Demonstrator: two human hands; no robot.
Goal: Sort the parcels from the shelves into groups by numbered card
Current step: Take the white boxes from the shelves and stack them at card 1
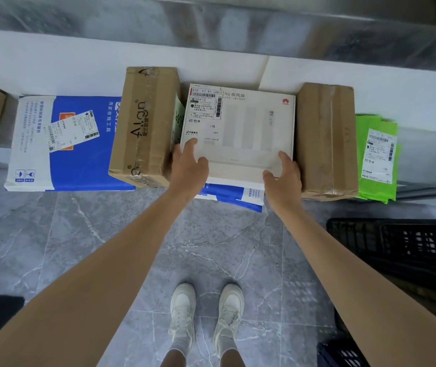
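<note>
- Blue-and-white mailer lies mostly hidden beneath the white box.
- Left hand grips its near-left corner, right hand its near-right corner, thumbs on top; the box spans between them.

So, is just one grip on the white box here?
No, the left grip and the right grip both hold the white box, one at each near corner.
</note>
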